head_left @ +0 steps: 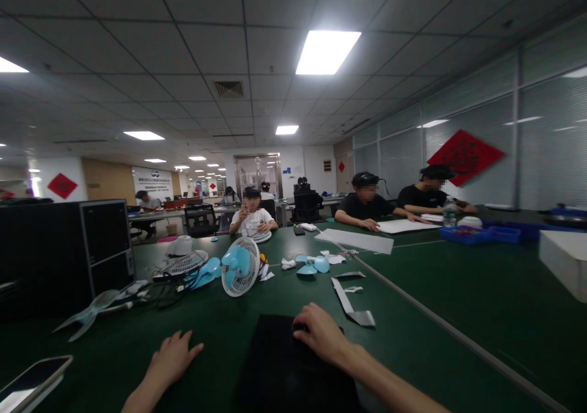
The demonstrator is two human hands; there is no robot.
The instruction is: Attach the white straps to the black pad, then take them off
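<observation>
My left hand (pixel 173 358) lies palm down on the green table (pixel 220 339), fingers spread, holding nothing. My right hand (pixel 321 330) rests at the top right part of a black mat (pixel 284 370), its fingers curled over a small dark object (pixel 299 326) that is mostly hidden under them. Beyond the hands, a white fan cage with blue blades (pixel 240 266) stands tilted on the table. A loose blue fan blade (pixel 312 265) sits to its right.
A black computer tower (pixel 68 248) stands at the left, near cables and fan parts. A phone (pixel 34 379) lies at the lower left. Silver strips (pixel 348 303), a white sheet (pixel 355 240) and blue trays (pixel 479 234) are farther off. People sit across the table.
</observation>
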